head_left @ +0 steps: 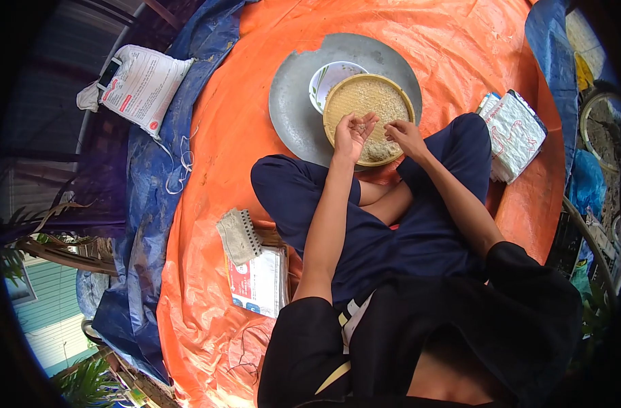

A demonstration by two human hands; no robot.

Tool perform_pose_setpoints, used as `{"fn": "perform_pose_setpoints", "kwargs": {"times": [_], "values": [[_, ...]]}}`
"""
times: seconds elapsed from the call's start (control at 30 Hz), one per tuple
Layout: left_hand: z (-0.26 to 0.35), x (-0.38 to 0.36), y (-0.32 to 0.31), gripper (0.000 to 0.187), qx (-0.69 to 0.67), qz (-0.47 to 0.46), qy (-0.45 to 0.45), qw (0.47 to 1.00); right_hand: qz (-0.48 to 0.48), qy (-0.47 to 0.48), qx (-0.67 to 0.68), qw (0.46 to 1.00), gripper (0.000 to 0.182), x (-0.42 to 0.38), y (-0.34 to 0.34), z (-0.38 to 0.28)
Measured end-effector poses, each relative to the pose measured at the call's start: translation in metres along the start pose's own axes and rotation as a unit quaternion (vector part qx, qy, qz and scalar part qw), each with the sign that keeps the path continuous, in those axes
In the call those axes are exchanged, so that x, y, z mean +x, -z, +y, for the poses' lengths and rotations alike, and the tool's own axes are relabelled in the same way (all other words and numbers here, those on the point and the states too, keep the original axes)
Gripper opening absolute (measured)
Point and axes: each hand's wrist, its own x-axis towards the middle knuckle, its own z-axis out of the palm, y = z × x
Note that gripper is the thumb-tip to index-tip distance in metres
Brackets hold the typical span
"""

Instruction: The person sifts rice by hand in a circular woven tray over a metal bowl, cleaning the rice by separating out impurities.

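Observation:
A round yellow sieve-like basket (339, 97) with pale grains (382, 149) in it, likely rice, stands in front of my crossed legs. Over its near left part is my left hand (354, 134), palm up and loosely cupped, fingers apart; whether a few grains lie in the palm is too small to tell. My right hand (407, 137) hovers above the basket's right side, its thumb and fingertips drawn together; anything between them is too small to make out. Behind the basket, partly covered by it, sits a white bowl (329, 76) with a green leaf pattern.
Basket and bowl rest on a wide grey round tray (290, 102) with a broken far edge. Under it spreads an orange tarp (215, 136). A white printed sack (147, 85) lies at left, a folded sack (516, 132) at right, and a spiral notebook (237, 236) by my left knee.

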Motion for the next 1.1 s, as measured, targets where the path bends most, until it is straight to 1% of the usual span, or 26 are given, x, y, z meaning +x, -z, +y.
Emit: {"fn": "perform_pose_setpoints", "kwargs": {"times": [0.1,0.13,0.17,0.2,0.27,0.3,0.4,0.5,0.53,0.63,0.73,0.8,0.9,1.0,1.1], "values": [[0.003,-0.005,-0.010,0.037,-0.052,-0.027,0.001,0.998,0.006,-0.002,0.002,1.000,0.035,0.000,-0.002,-0.001],[0.005,-0.009,-0.016,0.049,-0.060,-0.026,-0.004,0.998,0.006,0.002,-0.003,1.000,0.035,-0.001,-0.001,-0.001],[0.006,-0.009,-0.018,0.053,-0.069,-0.047,-0.003,0.996,0.012,0.007,-0.012,1.000,0.034,-0.002,-0.001,-0.002],[0.007,-0.010,-0.020,0.053,-0.085,-0.053,0.001,0.995,0.004,-0.001,-0.002,1.000,0.034,-0.003,0.000,-0.005],[0.008,-0.007,-0.017,0.055,-0.115,-0.111,0.003,0.987,0.000,0.012,0.014,1.000,0.033,-0.007,0.001,-0.007],[0.008,-0.007,-0.017,0.056,-0.114,-0.117,0.009,0.987,0.003,0.021,-0.013,1.000,0.032,-0.010,0.002,-0.014],[0.007,-0.006,-0.017,0.057,-0.134,-0.137,0.027,0.981,-0.003,0.007,-0.024,1.000,0.032,-0.011,0.002,-0.013],[0.008,-0.008,-0.014,0.056,-0.137,-0.141,0.038,0.980,-0.015,-0.017,-0.012,1.000,0.033,-0.007,0.002,-0.009],[0.008,-0.007,-0.014,0.056,-0.133,-0.141,0.041,0.980,-0.019,-0.032,0.011,0.999,0.033,-0.006,0.002,-0.008],[0.004,-0.007,-0.017,0.053,-0.012,-0.110,0.013,0.994,-0.030,-0.083,0.092,0.992,0.033,-0.007,0.000,-0.013],[0.001,-0.008,-0.020,0.050,0.076,-0.090,0.006,0.993,-0.046,-0.131,0.187,0.973,0.034,-0.010,0.002,-0.021],[-0.003,-0.007,-0.019,0.047,0.093,-0.093,-0.002,0.991,-0.067,-0.153,0.241,0.956,0.035,-0.011,0.003,-0.023],[-0.007,-0.006,-0.017,0.043,0.115,-0.096,-0.005,0.989,-0.101,-0.175,0.283,0.938,0.039,-0.010,0.002,-0.020],[-0.011,-0.006,-0.018,0.043,0.128,-0.095,-0.007,0.987,-0.134,-0.185,0.401,0.887,0.042,-0.010,-0.001,-0.015],[-0.016,-0.006,-0.020,0.044,0.142,-0.094,-0.006,0.985,-0.109,-0.240,0.492,0.830,0.045,-0.013,-0.007,-0.018]]}}
